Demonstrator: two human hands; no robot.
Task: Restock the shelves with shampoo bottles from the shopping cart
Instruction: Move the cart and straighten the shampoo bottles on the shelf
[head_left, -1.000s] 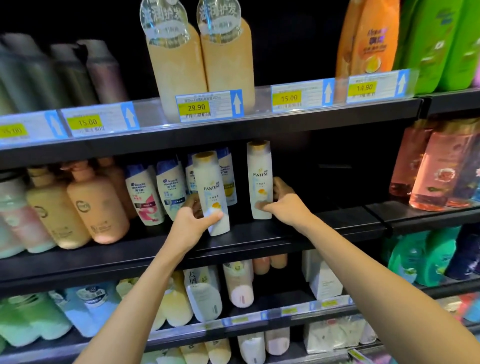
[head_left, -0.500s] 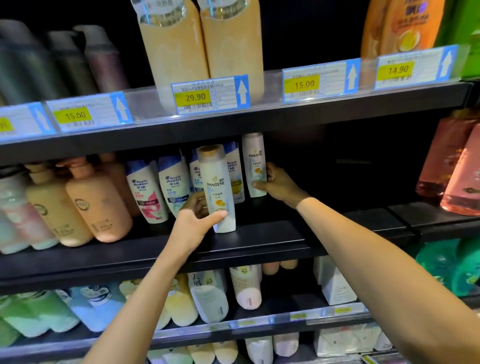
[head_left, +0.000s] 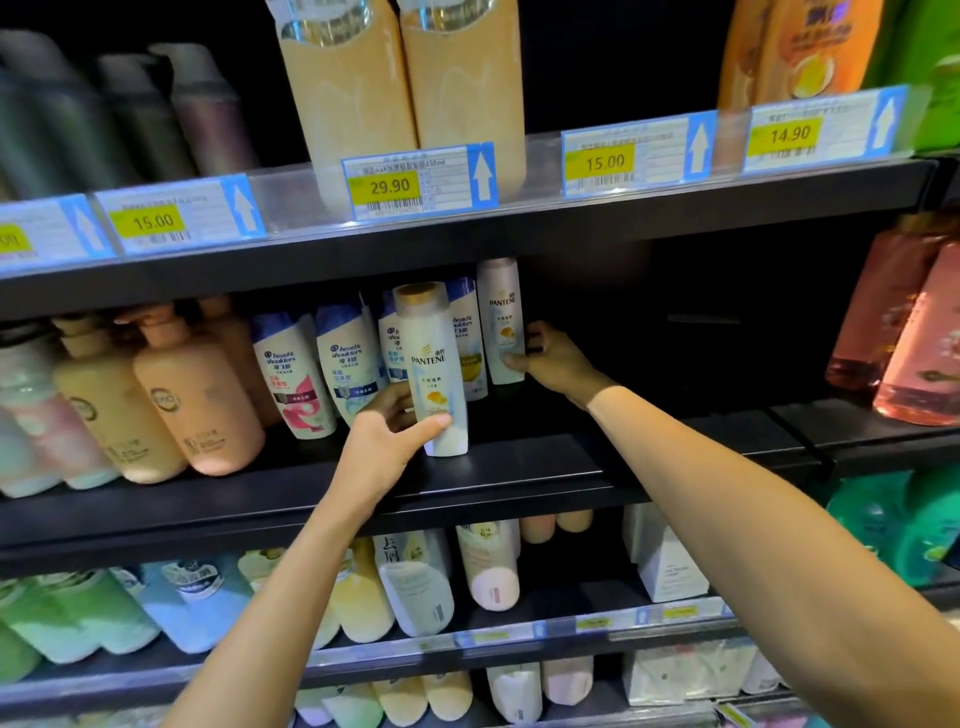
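Head view: my left grip wraps the front Pantene bottle near the shelf edge; my right grip pinches the rear Pantene bottle at its one o'clock, likely seating it deeper for room.

Price tags reading 15.00, 29.90, 15.00 and 14.90 are ranged across the upper frame; two tan bottles are stood above them; peach pump bottles are seen at middle left; pink bottles at the right edge; white boxes at lower right.
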